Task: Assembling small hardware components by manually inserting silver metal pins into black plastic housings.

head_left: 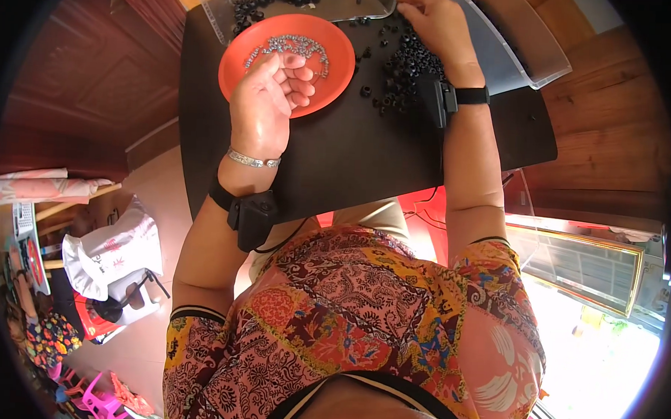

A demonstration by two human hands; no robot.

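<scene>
My left hand (pixel 264 103) is turned palm up over the near left part of an orange-red plate (pixel 340 69). Its fingers curl in toward the thumb, and whatever they may hold is too small to make out. Many small silvery metal pieces (pixel 312 46) lie on the plate. Farther off, at the top edge, my right hand (pixel 444 32) reaches past a heap of small black parts (pixel 411 61). Its fingertips come together beside the rim of a clear plastic tray; anything between them is hidden.
Black parts lie in the clear tray (pixel 342 9) behind the plate. Another clear bin (pixel 537 50) stands at the right. Loose parts are scattered on the dark tabletop (pixel 352 158). Wrist-worn black devices sit on both forearms, with cables running down. A white bag (pixel 120 246) is at the left.
</scene>
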